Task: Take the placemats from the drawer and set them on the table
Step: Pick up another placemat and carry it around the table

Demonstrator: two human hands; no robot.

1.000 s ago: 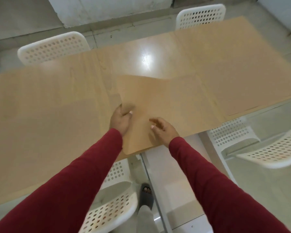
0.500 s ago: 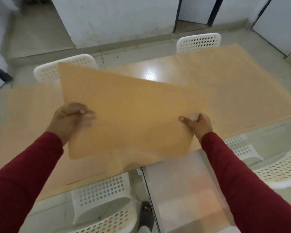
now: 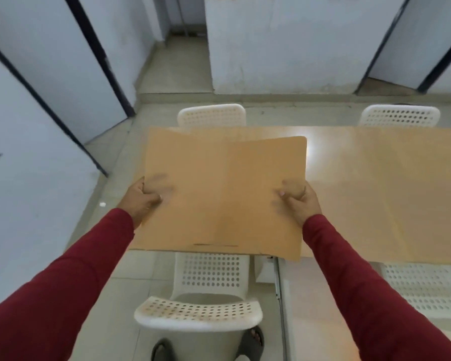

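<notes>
Placemat: a tan placemat (image 3: 224, 194) with rounded corners is held over the left end of the table (image 3: 375, 178), its surface facing the camera; its near edge reaches past the table's near edge
Left hand: the left hand (image 3: 142, 200) grips the placemat's left edge, the thumb on top and the fingers curled under it; the thumb area is blurred
Right hand: the right hand (image 3: 301, 201) grips the placemat's right edge, the thumb pressed on the top face and the other fingers hidden behind the sheet
Sleeves: both arms wear dark red sleeves (image 3: 71, 287) that reach to the wrists
Table: light wood, of nearly the same colour as the placemat, with a bright glare spot just right of the placemat's far right corner
Other placemats: whether more mats lie on the table cannot be told, since the tones merge
Chairs: a white perforated chair (image 3: 201, 308) stands at the near side just below the placemat; two more white chairs (image 3: 211, 115) stand at the far side, and another shows at the lower right
Room: pale walls with dark door frames, and a tiled floor
</notes>
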